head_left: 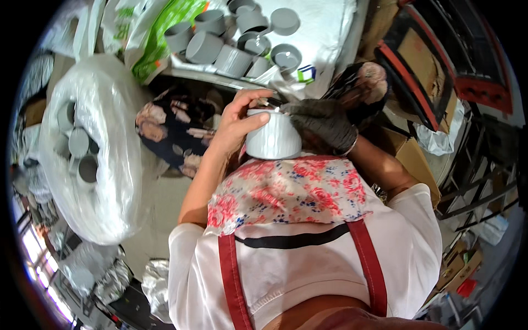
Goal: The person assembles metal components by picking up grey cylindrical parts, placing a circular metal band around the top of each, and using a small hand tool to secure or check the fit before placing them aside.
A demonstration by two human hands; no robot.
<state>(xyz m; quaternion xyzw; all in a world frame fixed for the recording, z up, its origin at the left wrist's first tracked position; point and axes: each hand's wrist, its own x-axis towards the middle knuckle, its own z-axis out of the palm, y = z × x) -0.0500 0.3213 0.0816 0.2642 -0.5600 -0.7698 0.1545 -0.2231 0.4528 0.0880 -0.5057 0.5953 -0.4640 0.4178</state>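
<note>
A light grey ribbed cup (273, 137) is held in front of my apron, over my lap. My bare left hand (240, 122) grips its left side, thumb on the outer wall near the rim and fingers over the far edge. My right hand (324, 122), in a dark glove, is closed at the right of the rim. A small dark tool with a shiny tip (271, 102) shows at the gloved fingertips, by the cup's far rim; its exact kind is too small to tell.
Several grey cups (204, 48) and round grey pieces (285, 21) lie on the white-covered table (330, 33) ahead. A large clear plastic bag (118, 165) with more grey pieces stands at left. Cardboard (415, 162) and a red-and-black frame (410, 71) are at right.
</note>
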